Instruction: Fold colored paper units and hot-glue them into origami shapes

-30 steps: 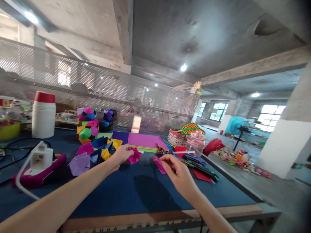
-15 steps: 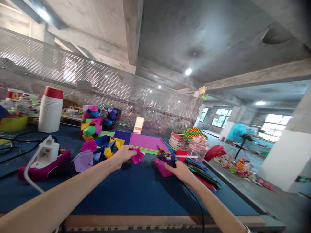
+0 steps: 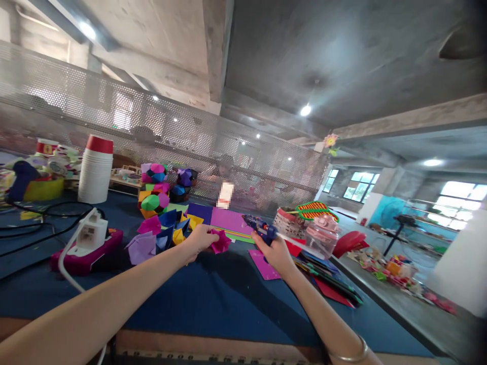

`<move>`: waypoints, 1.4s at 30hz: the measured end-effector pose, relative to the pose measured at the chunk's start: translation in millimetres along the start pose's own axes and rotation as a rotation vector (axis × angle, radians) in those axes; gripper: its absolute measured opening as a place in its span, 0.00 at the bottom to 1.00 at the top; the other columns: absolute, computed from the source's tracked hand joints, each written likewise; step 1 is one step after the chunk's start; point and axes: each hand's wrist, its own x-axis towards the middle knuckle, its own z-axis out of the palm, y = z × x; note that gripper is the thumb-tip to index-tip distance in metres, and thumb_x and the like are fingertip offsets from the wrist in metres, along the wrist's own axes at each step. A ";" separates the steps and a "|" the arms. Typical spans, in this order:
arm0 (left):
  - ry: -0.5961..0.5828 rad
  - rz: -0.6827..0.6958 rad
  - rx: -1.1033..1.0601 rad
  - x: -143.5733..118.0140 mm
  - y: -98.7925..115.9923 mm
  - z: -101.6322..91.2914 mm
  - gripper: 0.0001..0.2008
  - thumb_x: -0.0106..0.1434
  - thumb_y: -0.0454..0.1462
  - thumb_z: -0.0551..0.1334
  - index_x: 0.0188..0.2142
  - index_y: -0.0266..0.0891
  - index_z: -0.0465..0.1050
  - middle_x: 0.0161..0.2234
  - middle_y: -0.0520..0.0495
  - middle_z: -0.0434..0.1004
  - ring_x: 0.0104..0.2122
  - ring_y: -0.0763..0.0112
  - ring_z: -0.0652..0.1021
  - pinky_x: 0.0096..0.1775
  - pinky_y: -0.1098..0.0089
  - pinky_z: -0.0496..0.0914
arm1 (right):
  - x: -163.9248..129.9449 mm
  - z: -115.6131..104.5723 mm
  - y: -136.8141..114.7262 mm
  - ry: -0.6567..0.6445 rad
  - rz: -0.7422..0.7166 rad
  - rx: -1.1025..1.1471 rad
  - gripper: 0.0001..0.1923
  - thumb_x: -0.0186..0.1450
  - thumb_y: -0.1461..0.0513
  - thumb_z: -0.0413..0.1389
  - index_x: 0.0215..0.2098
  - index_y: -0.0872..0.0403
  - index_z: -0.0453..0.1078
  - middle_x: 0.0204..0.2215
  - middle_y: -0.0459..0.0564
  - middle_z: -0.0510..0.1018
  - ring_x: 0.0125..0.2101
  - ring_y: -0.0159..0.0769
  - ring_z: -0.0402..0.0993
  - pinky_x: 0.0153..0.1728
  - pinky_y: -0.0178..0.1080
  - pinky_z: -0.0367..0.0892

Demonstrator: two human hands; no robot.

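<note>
My left hand (image 3: pixel 198 239) pinches a folded magenta paper piece (image 3: pixel 221 242) just above the blue table top (image 3: pixel 213 299). My right hand (image 3: pixel 274 254) grips a blue hot glue gun (image 3: pixel 259 228), lifted off the table with its nozzle pointing left toward the magenta piece. A flat magenta paper square (image 3: pixel 265 264) lies on the table under my right hand. A pile of folded paper units (image 3: pixel 160 234) in purple, blue, yellow and pink sits just left of my left hand.
Coloured paper sheets (image 3: pixel 222 219) lie behind the hands, paper balls (image 3: pixel 152 191) beyond them. A pink jar (image 3: pixel 320 234), a basket (image 3: pixel 286 219) and strewn paper (image 3: pixel 327 279) are at right. A white charger on a magenta box (image 3: pixel 87 243), cables and stacked cups (image 3: pixel 95 170) stand left. Mesh screen behind.
My right hand reached to the glue gun lying on the table, closed on it and lifted it up toward the magenta piece. My left hand stayed holding the folded piece.
</note>
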 end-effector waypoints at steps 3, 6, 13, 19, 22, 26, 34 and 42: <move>0.020 0.023 0.041 0.4 0.9 0.5 0.04 0.51 0.32 0.62 0.29 0.33 0.73 0.22 0.48 0.76 0.24 0.70 0.77 0.27 0.71 0.72 | -14.3 10.6 -12.7 0.009 -0.088 -0.128 0.14 0.62 0.52 0.53 0.37 0.53 0.73 0.34 0.51 0.78 0.38 0.44 0.73 0.42 0.44 0.68; 0.046 0.070 0.131 1.8 -0.9 0.8 0.04 0.52 0.31 0.60 0.27 0.32 0.72 0.21 0.48 0.75 0.22 0.71 0.75 0.24 0.73 0.69 | -26.0 14.5 -16.8 -0.017 -0.218 -0.187 0.11 0.62 0.55 0.53 0.37 0.52 0.72 0.35 0.52 0.77 0.38 0.42 0.73 0.43 0.42 0.67; 0.065 0.303 0.501 6.2 -6.3 -4.7 0.07 0.51 0.35 0.59 0.25 0.34 0.75 0.21 0.49 0.75 0.24 0.71 0.74 0.26 0.74 0.64 | -32.0 17.4 -7.1 0.002 -0.285 -0.272 0.09 0.61 0.55 0.55 0.33 0.51 0.72 0.30 0.52 0.77 0.35 0.42 0.73 0.39 0.42 0.68; 0.062 0.362 0.687 2.4 -1.6 -4.5 0.07 0.51 0.35 0.58 0.23 0.35 0.74 0.18 0.52 0.69 0.22 0.73 0.70 0.25 0.74 0.58 | -34.3 20.2 -5.9 0.002 -0.322 -0.254 0.08 0.60 0.55 0.55 0.31 0.49 0.72 0.30 0.52 0.77 0.36 0.43 0.73 0.40 0.44 0.68; 0.048 0.365 0.675 2.2 -1.6 -4.4 0.07 0.50 0.35 0.58 0.20 0.36 0.71 0.18 0.52 0.68 0.22 0.74 0.69 0.25 0.75 0.57 | -34.1 20.4 -6.2 0.008 -0.326 -0.279 0.09 0.61 0.54 0.55 0.31 0.49 0.72 0.29 0.52 0.77 0.36 0.43 0.73 0.41 0.44 0.68; 0.052 0.360 0.678 2.4 -2.1 -4.8 0.07 0.50 0.36 0.59 0.18 0.36 0.68 0.17 0.52 0.68 0.22 0.74 0.68 0.24 0.75 0.57 | -32.8 20.8 -5.6 -0.002 -0.333 -0.316 0.10 0.62 0.54 0.53 0.31 0.49 0.72 0.28 0.51 0.77 0.35 0.42 0.73 0.42 0.44 0.67; 0.038 0.378 0.678 1.2 -0.8 -4.4 0.07 0.50 0.35 0.57 0.19 0.36 0.69 0.17 0.53 0.67 0.21 0.75 0.68 0.24 0.75 0.56 | -32.8 19.7 -8.4 -0.014 -0.349 -0.329 0.09 0.62 0.55 0.53 0.30 0.50 0.71 0.29 0.51 0.77 0.34 0.41 0.73 0.41 0.43 0.67; 0.066 0.352 0.674 -5.5 6.1 -3.2 0.07 0.50 0.35 0.57 0.20 0.35 0.71 0.17 0.53 0.66 0.21 0.74 0.67 0.24 0.75 0.56 | -32.0 14.8 -14.4 -0.042 -0.315 -0.299 0.09 0.62 0.56 0.53 0.29 0.51 0.71 0.27 0.50 0.76 0.31 0.38 0.71 0.37 0.41 0.66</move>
